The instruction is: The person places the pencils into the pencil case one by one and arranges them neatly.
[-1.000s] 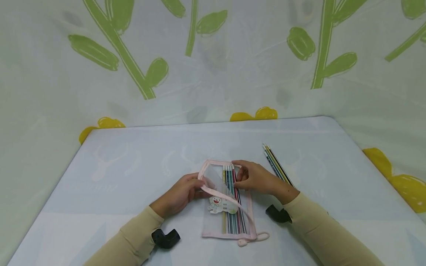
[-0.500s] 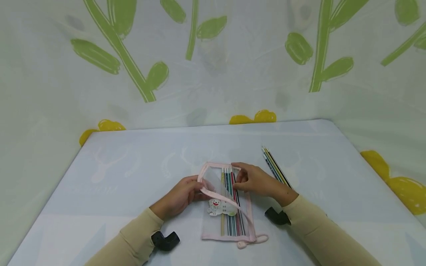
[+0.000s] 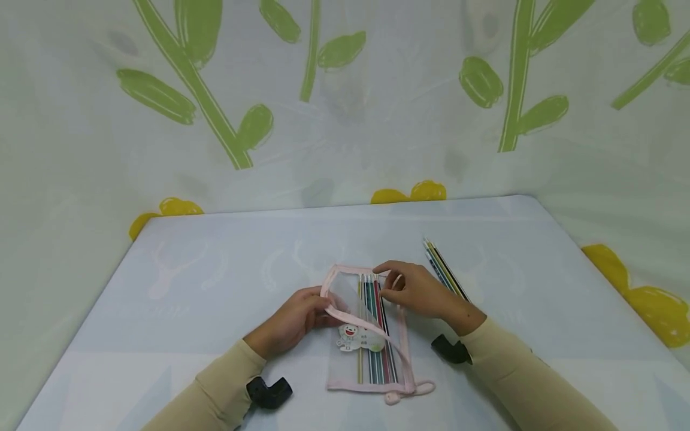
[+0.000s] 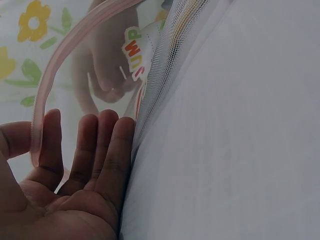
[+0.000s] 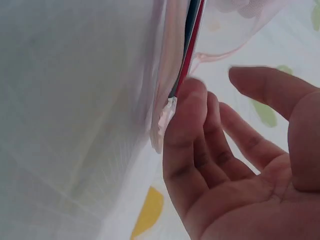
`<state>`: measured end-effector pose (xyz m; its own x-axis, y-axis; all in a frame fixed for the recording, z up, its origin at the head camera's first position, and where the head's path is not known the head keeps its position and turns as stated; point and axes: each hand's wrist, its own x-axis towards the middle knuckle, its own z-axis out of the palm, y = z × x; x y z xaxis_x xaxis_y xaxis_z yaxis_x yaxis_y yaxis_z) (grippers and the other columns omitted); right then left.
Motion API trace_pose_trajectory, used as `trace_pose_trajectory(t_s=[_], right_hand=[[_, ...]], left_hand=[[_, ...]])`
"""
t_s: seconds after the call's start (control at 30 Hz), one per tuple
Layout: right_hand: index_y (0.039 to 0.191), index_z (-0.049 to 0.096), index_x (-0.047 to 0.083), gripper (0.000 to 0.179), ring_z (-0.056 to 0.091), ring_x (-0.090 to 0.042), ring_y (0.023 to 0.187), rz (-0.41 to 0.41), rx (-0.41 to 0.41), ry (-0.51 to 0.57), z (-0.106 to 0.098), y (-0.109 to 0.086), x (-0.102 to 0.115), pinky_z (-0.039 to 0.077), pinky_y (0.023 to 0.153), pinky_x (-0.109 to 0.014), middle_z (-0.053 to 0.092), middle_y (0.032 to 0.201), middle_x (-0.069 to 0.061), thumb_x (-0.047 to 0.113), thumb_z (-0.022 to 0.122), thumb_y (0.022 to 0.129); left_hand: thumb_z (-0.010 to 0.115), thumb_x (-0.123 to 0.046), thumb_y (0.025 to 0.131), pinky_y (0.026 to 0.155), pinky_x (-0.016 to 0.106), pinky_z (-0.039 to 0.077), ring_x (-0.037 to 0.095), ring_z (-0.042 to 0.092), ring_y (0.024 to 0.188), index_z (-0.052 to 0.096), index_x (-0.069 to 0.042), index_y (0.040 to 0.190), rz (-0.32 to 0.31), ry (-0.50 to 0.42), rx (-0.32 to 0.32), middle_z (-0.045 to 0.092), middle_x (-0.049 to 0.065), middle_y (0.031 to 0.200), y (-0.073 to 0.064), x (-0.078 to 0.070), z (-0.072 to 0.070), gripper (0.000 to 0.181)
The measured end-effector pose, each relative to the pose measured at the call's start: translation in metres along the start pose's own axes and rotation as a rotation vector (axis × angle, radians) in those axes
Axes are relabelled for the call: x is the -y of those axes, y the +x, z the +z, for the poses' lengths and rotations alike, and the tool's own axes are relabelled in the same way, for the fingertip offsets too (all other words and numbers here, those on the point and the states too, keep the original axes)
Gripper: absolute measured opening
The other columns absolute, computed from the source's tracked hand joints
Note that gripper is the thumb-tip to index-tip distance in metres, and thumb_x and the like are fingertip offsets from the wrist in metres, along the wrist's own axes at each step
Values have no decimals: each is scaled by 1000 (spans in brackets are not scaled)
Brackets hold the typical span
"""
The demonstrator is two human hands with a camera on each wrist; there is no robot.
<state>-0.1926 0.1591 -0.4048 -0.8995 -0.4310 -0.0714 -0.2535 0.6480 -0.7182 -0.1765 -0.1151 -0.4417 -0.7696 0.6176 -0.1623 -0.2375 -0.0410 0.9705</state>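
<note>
Pencil pouch (image 3: 345, 366), lying on the desk (image 3: 188, 335) between both hands, should be light and floppy, best held by its pink rim (image 4: 44, 90). The left hand (image 3: 295, 317) pinches that rim; the right hand's (image 3: 417, 290) grip is wide, a fingertip at the enclosed pencils' (image 3: 369, 293) far ends. Loose pencils (image 3: 446, 269), likely stiff and smooth, lie beyond.

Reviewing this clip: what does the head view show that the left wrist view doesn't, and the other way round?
Only the head view shows the loose bundle of slim pencils lying on the pale tabletop, and the left arm's beige cloth sleeve.

Only the left wrist view shows the palm side of the left hand and large multicoloured printed letters.

Both show the left hand pinching the rim of the pink-edged, see-through pouch, and the right hand, which the left wrist view catches through the clear film.
</note>
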Motion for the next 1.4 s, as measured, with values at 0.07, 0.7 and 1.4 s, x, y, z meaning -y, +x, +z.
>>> trace_pose_trajectory(t_s=[0.07,0.7,1.4], right_hand=[[128,63,10,36,60,-14,78,4,-40,-26,-1,0,0,53,60,-25,65,91,-3,13,68,93],[130,62,7,38,63,-24,87,53,-242,-113,-20,0,-6,55,63,-28,68,99,-10,13,68,93],[131,60,5,38,66,-26,91,86,-255,-158,-37,2,-14,57,68,-34,70,103,-15,12,65,95]], left_hand=[[38,-10,102,101,37,55,15,68,106,57,12,117,-6,-2,-1,59,16,126,0,1,0,33],[40,-11,101,100,37,56,16,68,105,58,12,115,-6,4,-14,57,20,128,1,3,0,33],[38,-12,102,100,36,55,16,66,106,58,11,118,4,24,-2,60,17,126,0,1,-1,35]])
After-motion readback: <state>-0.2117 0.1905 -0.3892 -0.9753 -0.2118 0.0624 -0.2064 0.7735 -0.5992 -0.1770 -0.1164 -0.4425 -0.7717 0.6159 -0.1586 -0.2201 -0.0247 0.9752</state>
